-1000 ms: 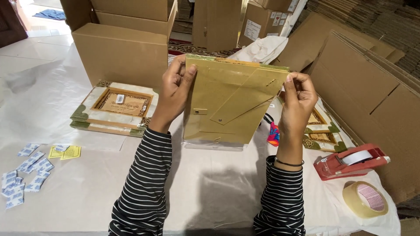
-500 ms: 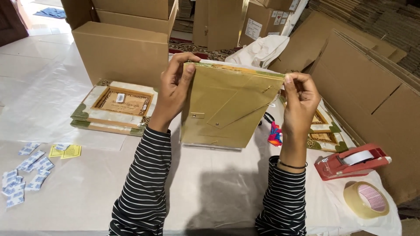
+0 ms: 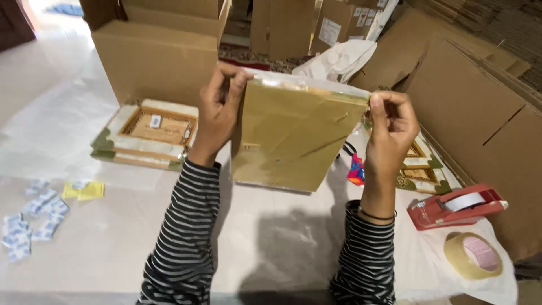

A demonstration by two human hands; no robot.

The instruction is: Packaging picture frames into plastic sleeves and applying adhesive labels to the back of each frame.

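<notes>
Cardboard boxes (image 3: 152,62) crowded the white-covered table (image 3: 271,248). Both hands gripped 1 plastic-wrapped frame (image 3: 293,135) upright above it: left hand (image 3: 220,110) pinching its top-left corner, right hand (image 3: 392,121) its top-right. Sealing the wrap probably called for the tape dispenser (image 3: 451,206) nearby; stacked frames (image 3: 149,135) sat alongside.
</notes>
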